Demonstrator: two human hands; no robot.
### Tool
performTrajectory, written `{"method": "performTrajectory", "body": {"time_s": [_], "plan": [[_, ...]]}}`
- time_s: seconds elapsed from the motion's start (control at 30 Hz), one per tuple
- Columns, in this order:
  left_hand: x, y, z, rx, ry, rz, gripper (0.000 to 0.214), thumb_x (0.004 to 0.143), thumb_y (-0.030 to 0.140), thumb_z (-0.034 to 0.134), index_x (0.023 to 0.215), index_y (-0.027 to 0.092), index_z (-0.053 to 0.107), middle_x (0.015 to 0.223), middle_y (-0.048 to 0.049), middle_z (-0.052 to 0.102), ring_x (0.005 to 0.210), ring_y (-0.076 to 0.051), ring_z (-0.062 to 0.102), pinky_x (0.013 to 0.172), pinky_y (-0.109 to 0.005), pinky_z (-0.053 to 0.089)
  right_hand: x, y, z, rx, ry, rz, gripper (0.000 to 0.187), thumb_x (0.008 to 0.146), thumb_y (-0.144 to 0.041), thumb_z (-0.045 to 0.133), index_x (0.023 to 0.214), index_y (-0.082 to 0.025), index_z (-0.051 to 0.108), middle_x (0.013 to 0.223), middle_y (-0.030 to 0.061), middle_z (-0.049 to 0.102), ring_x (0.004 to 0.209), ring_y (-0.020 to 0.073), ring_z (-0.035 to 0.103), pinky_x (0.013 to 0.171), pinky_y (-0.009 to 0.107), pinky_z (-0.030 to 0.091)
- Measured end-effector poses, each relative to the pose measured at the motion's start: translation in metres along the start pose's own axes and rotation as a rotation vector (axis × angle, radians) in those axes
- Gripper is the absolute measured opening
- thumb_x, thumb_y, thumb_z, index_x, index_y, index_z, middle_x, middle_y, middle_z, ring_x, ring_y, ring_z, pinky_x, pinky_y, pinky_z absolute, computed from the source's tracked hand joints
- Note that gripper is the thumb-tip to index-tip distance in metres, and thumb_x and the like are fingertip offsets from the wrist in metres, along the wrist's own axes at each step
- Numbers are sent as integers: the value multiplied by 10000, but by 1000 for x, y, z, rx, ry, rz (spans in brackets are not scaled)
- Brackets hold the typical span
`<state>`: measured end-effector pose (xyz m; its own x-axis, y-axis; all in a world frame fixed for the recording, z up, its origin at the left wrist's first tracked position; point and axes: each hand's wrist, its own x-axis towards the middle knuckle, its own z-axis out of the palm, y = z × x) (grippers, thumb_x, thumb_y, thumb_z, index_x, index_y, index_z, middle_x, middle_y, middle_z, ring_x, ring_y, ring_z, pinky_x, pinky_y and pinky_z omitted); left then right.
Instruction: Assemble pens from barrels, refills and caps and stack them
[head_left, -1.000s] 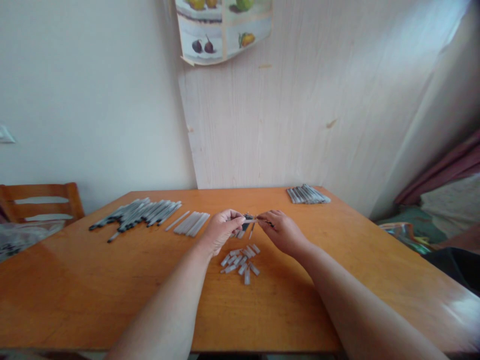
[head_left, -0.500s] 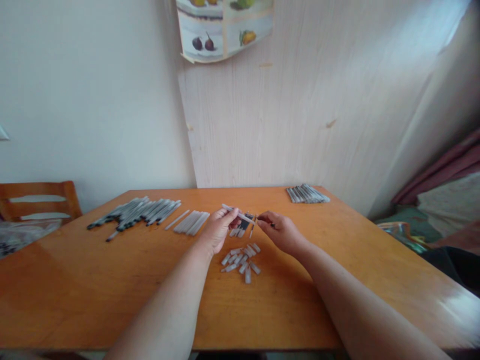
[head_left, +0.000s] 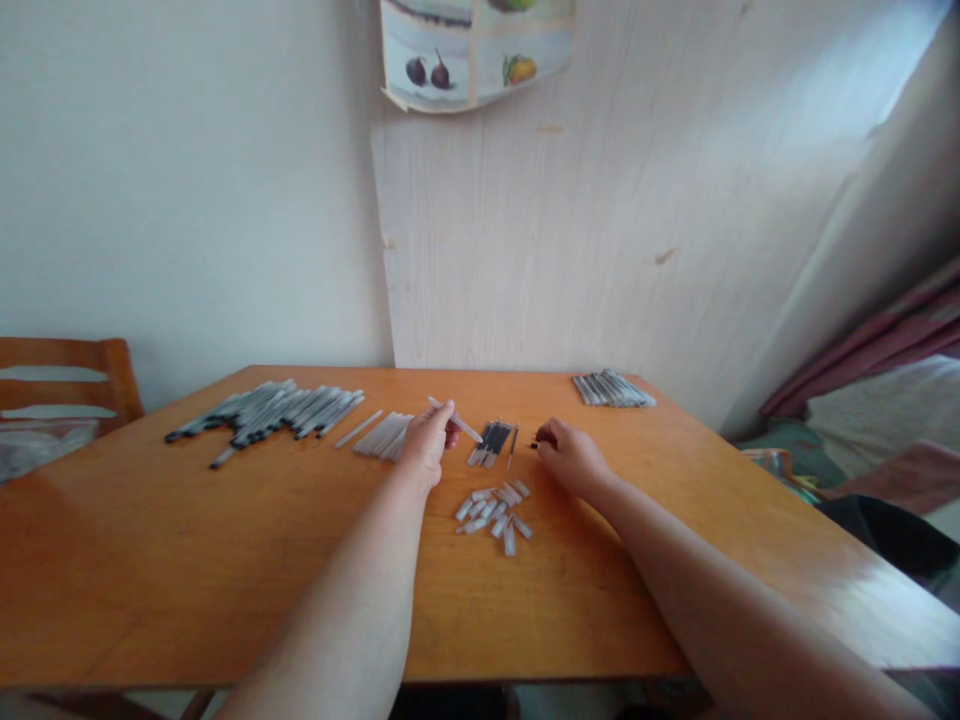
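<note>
My left hand (head_left: 429,445) is closed around a pale, translucent pen barrel (head_left: 466,430), which slants down to the right. Its lower end comes close to a bunch of dark pen refills (head_left: 491,440) with pale ends. One thin refill (head_left: 513,447) lies apart, just right of that bunch. Further right, my right hand (head_left: 574,458) rests low over the table with curled fingers. Small black pieces (head_left: 534,445) show at its fingertips; whether they are pinched or lie on the wood is unclear. Clear, short pen caps (head_left: 495,512) lie scattered between my forearms.
Left of my left hand, several pale barrels (head_left: 381,437) lie in a row beside a single barrel (head_left: 358,428). Many dark-ended pens (head_left: 274,408) are heaped at the far left. Another pile of pens (head_left: 613,388) lies at the back right, near the table edge.
My right hand has moved right, away from the barrel's end, to the small black pieces. My left hand still has the barrel. The view has shifted slightly.
</note>
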<state>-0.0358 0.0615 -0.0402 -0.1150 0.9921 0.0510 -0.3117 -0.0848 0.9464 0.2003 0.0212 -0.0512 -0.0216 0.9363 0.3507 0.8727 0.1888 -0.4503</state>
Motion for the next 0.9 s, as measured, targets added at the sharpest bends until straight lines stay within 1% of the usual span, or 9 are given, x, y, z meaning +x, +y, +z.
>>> {"method": "performTrajectory", "body": {"time_s": [0.17, 0.27, 0.4, 0.53, 0.63, 0.7, 0.77, 0.8, 0.9], "plan": [[2, -1, 0, 12, 43, 18, 285, 690, 415, 664, 678, 148, 566, 519, 16, 566, 413, -68, 461, 415, -185, 297, 10, -13, -5, -113, -31, 42, 184, 793, -185, 508, 952, -163, 597, 905, 73, 679, 838, 168, 596, 677, 235, 381], [1, 0, 1, 9, 63, 21, 273, 698, 404, 655, 663, 150, 561, 525, 15, 565, 423, -68, 462, 424, -186, 305, 19, -24, -11, -226, -129, 6, 191, 797, -190, 513, 962, -167, 606, 935, 78, 681, 865, 179, 601, 675, 242, 382], [1, 2, 2, 5, 78, 26, 264, 706, 394, 648, 642, 159, 546, 523, 20, 556, 422, -69, 456, 432, -190, 308, 27, -40, -20, -481, -280, -187, 213, 835, -181, 475, 978, -197, 632, 1031, 83, 664, 929, 198, 603, 697, 262, 402], [0, 4, 2, 6, 96, 28, 250, 714, 386, 639, 647, 162, 550, 531, 14, 564, 428, -75, 461, 440, -195, 315, 32, -52, -24, -726, -377, -441, 238, 868, -174, 462, 1029, -190, 637, 1056, 117, 646, 997, 223, 591, 760, 290, 432], [-1, 5, 3, 7, 104, 27, 246, 726, 382, 629, 646, 161, 555, 536, 8, 568, 435, -79, 466, 447, -198, 321, 33, -56, -23, -821, -426, -596, 241, 847, -138, 489, 1034, -175, 636, 1042, 132, 647, 996, 231, 593, 760, 296, 444], [-2, 6, 3, 6, 105, 27, 245, 733, 379, 623, 645, 160, 559, 536, 6, 567, 440, -81, 469, 456, -201, 328, 33, -57, -21, -833, -451, -637, 249, 841, -126, 487, 1034, -172, 639, 1035, 136, 653, 992, 229, 598, 755, 292, 448], [-3, 7, 4, 7, 109, 24, 247, 734, 379, 624, 638, 160, 560, 533, 5, 566, 445, -85, 473, 465, -205, 336, 34, -58, -19, -805, -457, -605, 260, 850, -137, 474, 1039, -182, 648, 1037, 132, 662, 998, 224, 603, 767, 289, 450], [-3, 7, 4, 9, 113, 21, 249, 734, 379, 625, 635, 161, 560, 530, 4, 566, 448, -88, 475, 469, -209, 340, 36, -57, -18, -776, -441, -556, 268, 856, -150, 467, 1045, -191, 652, 1046, 127, 667, 1006, 222, 604, 777, 290, 450], [-3, 8, 4, 25, 129, 15, 246, 741, 372, 623, 627, 161, 565, 527, 1, 568, 455, -93, 476, 481, -218, 351, 47, -53, -18, -622, -349, -273, 277, 851, -194, 479, 1048, -213, 672, 1074, 109, 680, 1009, 222, 617, 781, 291, 455]]}}
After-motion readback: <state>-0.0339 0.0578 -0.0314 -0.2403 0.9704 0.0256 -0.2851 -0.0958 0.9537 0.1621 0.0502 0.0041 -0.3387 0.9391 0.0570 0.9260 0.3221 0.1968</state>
